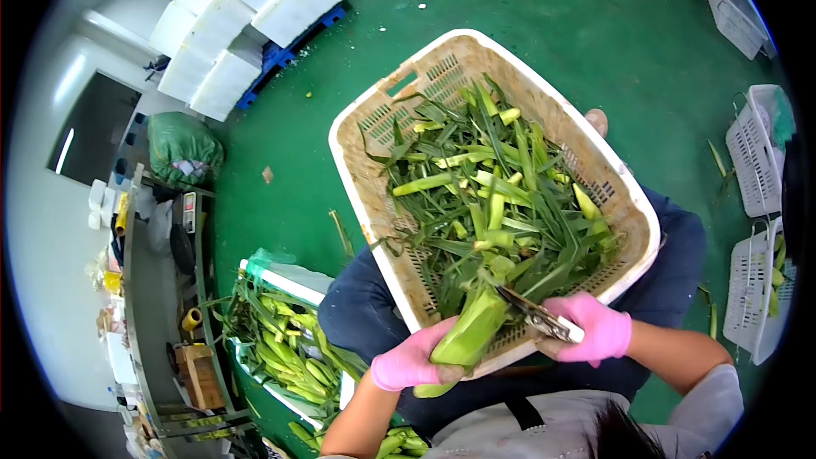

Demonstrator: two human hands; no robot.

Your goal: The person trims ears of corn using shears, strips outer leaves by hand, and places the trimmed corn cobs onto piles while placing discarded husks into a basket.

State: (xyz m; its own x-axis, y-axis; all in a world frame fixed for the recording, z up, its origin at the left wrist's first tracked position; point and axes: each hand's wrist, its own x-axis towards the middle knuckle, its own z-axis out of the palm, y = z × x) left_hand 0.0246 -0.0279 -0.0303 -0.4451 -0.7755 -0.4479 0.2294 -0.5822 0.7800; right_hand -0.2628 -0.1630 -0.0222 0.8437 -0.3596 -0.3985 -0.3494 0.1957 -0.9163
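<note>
A green ear of corn in its husk (473,331) lies in my left hand (415,358), which wears a pink glove and is wrapped round its lower end. My right hand (591,329), also in a pink glove, is closed on a cutting tool (541,317) with a dark blade and a pale handle. The blade reaches the leafy upper end of the corn. Just beyond both hands, a large white plastic basket (629,276) rests by my legs, holding cut green leaves and stalk pieces (501,195).
At the lower left a white box (293,276) holds several ears of corn (293,365). White foam boxes (221,25) are stacked at the upper left, near a green sack (183,144). A metal shelf (149,306) lines the left. White baskets (752,153) stand at the right.
</note>
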